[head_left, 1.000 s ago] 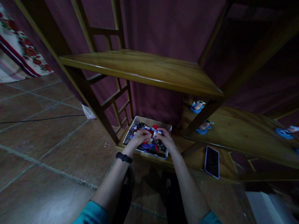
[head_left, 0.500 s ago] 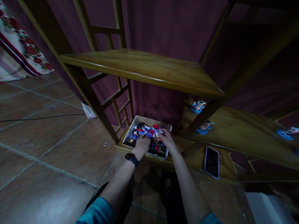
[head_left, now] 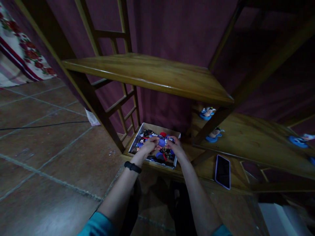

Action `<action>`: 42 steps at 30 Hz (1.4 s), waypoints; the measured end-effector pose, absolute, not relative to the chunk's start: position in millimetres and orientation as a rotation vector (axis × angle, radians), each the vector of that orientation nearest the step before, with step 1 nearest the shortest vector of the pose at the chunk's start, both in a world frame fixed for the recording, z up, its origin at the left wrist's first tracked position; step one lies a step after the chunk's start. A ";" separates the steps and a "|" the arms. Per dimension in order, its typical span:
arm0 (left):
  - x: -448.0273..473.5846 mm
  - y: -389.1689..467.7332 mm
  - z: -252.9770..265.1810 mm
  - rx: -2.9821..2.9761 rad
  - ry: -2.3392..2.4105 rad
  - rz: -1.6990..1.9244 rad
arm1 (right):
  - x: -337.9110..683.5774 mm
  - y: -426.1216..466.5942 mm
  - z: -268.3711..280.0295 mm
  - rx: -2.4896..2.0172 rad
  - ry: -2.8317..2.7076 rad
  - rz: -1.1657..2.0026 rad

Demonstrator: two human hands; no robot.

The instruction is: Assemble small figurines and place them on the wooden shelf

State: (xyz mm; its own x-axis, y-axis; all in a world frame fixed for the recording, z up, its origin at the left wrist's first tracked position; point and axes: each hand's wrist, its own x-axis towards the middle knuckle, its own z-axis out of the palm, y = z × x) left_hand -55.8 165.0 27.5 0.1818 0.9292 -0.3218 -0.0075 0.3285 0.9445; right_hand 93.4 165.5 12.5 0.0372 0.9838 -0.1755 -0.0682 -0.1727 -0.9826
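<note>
Over an open cardboard box (head_left: 133, 146) packed with small toy figures, my two hands meet at a figurine with a round purple base (head_left: 161, 142). My left hand (head_left: 150, 146) is closed at the base's left side. Its wrist wears a black band (head_left: 133, 167). From the right, my right hand (head_left: 175, 146) pinches the figurine's white and purple part, which its fingers partly cover. Below the hands, dark figures with red and black pieces (head_left: 165, 154) lie jumbled in the box. More figures (head_left: 142, 141) show to the left.
The box stands on the low board of a wooden shelf unit, beneath a higher shelf (head_left: 147, 72). To the right lies a phone (head_left: 222, 172). Figurines on blue bases (head_left: 213, 135) stand on the side shelf (head_left: 251, 137). A slanted post (head_left: 208, 126) rises between. Tiled floor (head_left: 61, 157) is at left.
My left hand has come up from among the figures in the box and now grips the purple base. My right hand stays near its place, with the figurine now between both hands.
</note>
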 end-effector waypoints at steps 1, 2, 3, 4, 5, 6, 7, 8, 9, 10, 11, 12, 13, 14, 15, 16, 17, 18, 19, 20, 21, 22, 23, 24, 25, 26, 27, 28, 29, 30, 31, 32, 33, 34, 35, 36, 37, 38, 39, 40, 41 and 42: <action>-55.3 165.0 28.2 0.965 1.148 0.887 | 93.4 165.1 14.1 -1.301 -1.036 1.344; -55.2 165.1 29.0 0.923 1.119 0.913 | 93.3 164.5 15.7 -1.292 -1.032 1.358; -55.3 165.3 29.7 0.890 1.099 0.936 | 93.3 163.8 17.4 -1.280 -1.030 1.375; -55.5 165.6 30.2 0.863 1.081 0.953 | 93.3 163.0 18.8 -1.265 -1.031 1.394; -55.6 166.0 30.7 0.840 1.062 0.964 | 93.2 162.3 20.0 -1.249 -1.033 1.414; -55.4 166.3 30.9 0.820 1.040 0.973 | 93.1 161.5 20.7 -1.234 -1.035 1.431; -55.0 166.5 30.9 0.800 1.016 0.981 | 92.9 160.8 21.1 -1.221 -1.038 1.443; -54.2 166.5 30.7 0.778 0.993 0.989 | 92.7 160.2 21.1 -1.210 -1.042 1.448; -53.3 166.2 30.3 0.753 0.975 0.995 | 92.6 159.9 20.8 -1.203 -1.045 1.449; -52.1 165.8 29.9 0.725 0.963 0.999 | 92.5 159.7 20.2 -1.199 -1.049 1.448; -50.9 165.1 29.5 0.697 0.955 1.000 | 92.5 159.8 19.3 -1.198 -1.053 1.443; -49.8 164.4 29.2 0.668 0.947 0.997 | 92.6 160.1 18.4 -1.202 -1.059 1.436; -48.8 163.6 29.1 0.637 0.939 0.994 | 92.8 160.5 17.4 -1.210 -1.066 1.427; -48.0 162.9 29.1 0.607 0.929 0.993 | 93.0 161.1 16.5 -1.219 -1.074 1.418; -47.5 162.3 29.3 0.577 0.919 0.995 | 93.2 161.6 15.6 -1.226 -1.085 1.410; -47.0 161.9 29.6 0.548 0.911 0.999 | 93.5 162.2 14.8 -1.229 -1.096 1.402; -46.6 161.6 29.8 0.521 0.905 1.005 | 93.6 162.6 14.3 -1.230 -1.108 1.396; -46.2 161.3 30.0 0.494 0.901 1.012 | 93.8 162.9 13.9 -1.228 -1.121 1.389; -45.6 161.1 29.9 0.466 0.896 1.020 | 93.9 163.0 13.9 -1.226 -1.133 1.381; -44.9 161.0 29.4 0.434 0.890 1.031 | 94.1 163.0 14.0 -1.224 -1.141 1.373; -44.0 160.8 28.6 0.398 0.880 1.040 | 94.3 162.9 14.5 -1.224 -1.144 1.366; -43.0 160.7 27.3 0.357 0.870 1.048 | 94.5 162.6 15.1 -1.225 -1.144 1.359; -42.1 160.6 25.8 0.316 0.860 1.051 | 94.8 162.3 15.7 -1.227 -1.143 1.353; -41.3 160.5 24.2 0.277 0.853 1.049 | 95.0 161.8 16.4 -1.228 -1.143 1.350; -40.7 160.6 22.6 0.243 0.850 1.040 | 95.2 161.4 17.0 -1.227 -1.144 1.348; -40.4 160.7 21.3 0.218 0.850 1.025 | 95.4 161.0 17.4 -1.224 -1.146 1.347; -40.4 160.9 20.3 0.201 0.853 1.012 | 95.4 160.8 17.5 -1.220 -1.150 1.345; -40.7 161.1 19.6 0.193 0.859 1.002 | 95.3 160.8 17.4 -1.217 -1.152 1.340; -41.2 161.2 19.4 0.191 0.865 0.997 | 95.1 161.0 16.9 -1.216 -1.150 1.330; -41.8 161.2 19.6 0.193 0.868 0.996 | 94.8 161.4 16.2 -1.219 -1.146 1.314; -42.4 161.1 20.1 0.198 0.865 0.997 | 94.5 162.1 15.3 -1.225 -1.144 1.290; -43.0 160.7 20.9 0.204 0.853 0.999 | 94.2 163.1 14.2 -1.234 -1.147 1.261; -43.4 160.2 21.8 0.208 0.835 1.000 | 94.1 164.1 13.0 -1.245 -1.152 1.227; -43.7 159.6 22.8 0.209 0.813 0.999 | 94.2 165.1 11.9 -1.253 -1.158 1.192; -43.7 158.9 23.9 0.210 0.792 1.002 | 94.5 166.0 10.9 -1.259 -1.167 1.160; -43.7 158.3 25.0 0.210 0.777 1.009 | 94.9 166.8 10.2 -1.263 -1.179 1.133; -43.5 157.7 26.0 0.213 0.768 1.019 | 95.6 167.4 9.6 -1.265 -1.194 1.112; -43.2 157.2 26.8 0.218 0.763 1.027 | 96.3 167.8 9.3 -1.264 -1.212 1.097; -43.0 157.0 27.4 0.224 0.759 1.035 | 97.2 168.1 9.0 -1.262 -1.231 1.086; -42.7 156.8 27.8 0.231 0.754 1.040 | 98.1 168.3 8.7 -1.261 -1.252 1.080; -42.5 156.8 28.0 0.236 0.751 1.045 | 99.0 168.5 8.4 -1.261 -1.270 1.075; -42.4 157.0 28.0 0.241 0.750 1.049 | 99.8 168.7 8.0 -1.261 -1.286 1.069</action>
